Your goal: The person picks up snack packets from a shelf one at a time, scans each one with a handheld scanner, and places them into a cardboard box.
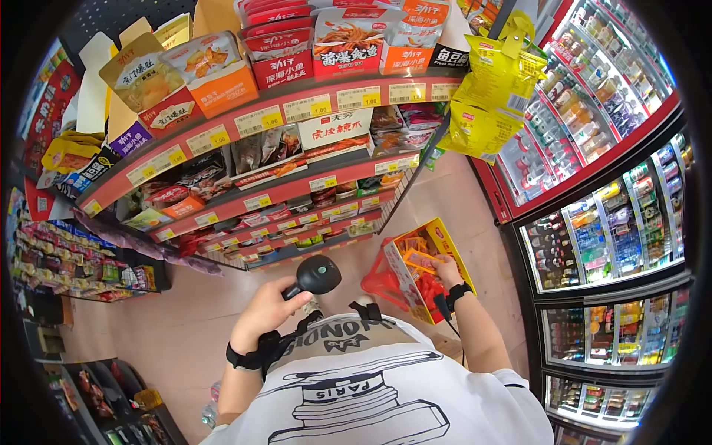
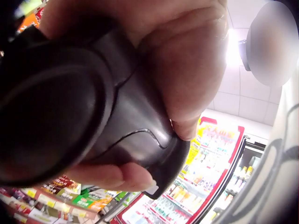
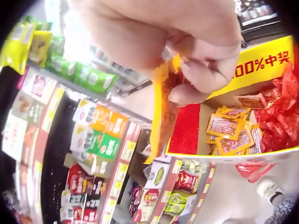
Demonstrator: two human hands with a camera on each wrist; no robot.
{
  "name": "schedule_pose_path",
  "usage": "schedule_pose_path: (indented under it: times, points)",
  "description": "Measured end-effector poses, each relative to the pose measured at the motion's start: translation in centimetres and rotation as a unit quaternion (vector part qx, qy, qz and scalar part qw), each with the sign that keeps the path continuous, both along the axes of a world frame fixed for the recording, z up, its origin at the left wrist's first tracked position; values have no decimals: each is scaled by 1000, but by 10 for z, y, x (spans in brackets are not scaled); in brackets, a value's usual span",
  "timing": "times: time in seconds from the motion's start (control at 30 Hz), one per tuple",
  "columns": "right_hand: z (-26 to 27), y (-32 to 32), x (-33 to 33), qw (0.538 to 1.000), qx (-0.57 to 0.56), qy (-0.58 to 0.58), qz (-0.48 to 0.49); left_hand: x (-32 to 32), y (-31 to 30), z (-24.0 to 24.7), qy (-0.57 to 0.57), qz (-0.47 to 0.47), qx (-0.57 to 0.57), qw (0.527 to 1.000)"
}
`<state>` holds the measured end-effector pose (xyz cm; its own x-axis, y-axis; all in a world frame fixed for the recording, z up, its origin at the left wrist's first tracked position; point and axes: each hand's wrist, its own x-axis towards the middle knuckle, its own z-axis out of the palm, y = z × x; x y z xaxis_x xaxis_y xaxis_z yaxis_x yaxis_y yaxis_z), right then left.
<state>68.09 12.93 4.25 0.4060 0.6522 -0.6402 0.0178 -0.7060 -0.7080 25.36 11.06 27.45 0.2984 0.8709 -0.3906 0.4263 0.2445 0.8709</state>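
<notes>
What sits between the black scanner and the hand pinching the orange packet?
In the head view, the open yellow snack box, with pale floor between it and the scanner.

white shirt: PARIS | shelf price tags: 1.00 | yellow box: 100%中奖

A black plastic handheld scanner sits in the left grip before the chest; just right of it is an open yellow cardboard display box, the right grip pinching a small orange foil sachet over it. Tiered red metal shelves rise ahead and left, glass-door drinks coolers stand right, yellow plastic bags hanging between them.
</notes>
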Motion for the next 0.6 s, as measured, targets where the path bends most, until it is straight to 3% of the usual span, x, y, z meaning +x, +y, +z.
schedule_pose_path:
  times: [0.1, 0.13, 0.2, 0.33, 0.37, 0.47, 0.6]
  points:
    - [32, 8, -32, 980, 121, -40, 152, 3, 1, 3, 13, -3, -1, 1000]
    - [36, 12, -38, 979, 122, -37, 157, 4, 1, 4, 14, -9, -5, 1000]
    - [49, 20, -52, 943, 221, 33, 246, 4, 2, 0, 20, -16, 7, 1000]
    - [99, 31, -88, 873, 313, -57, 371, 5, 2, 5, 23, -43, 18, 999]
    - [126, 29, -100, 887, 263, -48, 376, 5, 2, 5, 23, -38, 19, 999]
    - [153, 29, -119, 882, 254, -46, 393, 4, 2, 0, 11, -54, 24, 998]
    - [174, 28, -135, 853, 289, -71, 430, 3, 1, 5, 11, -64, 38, 997]
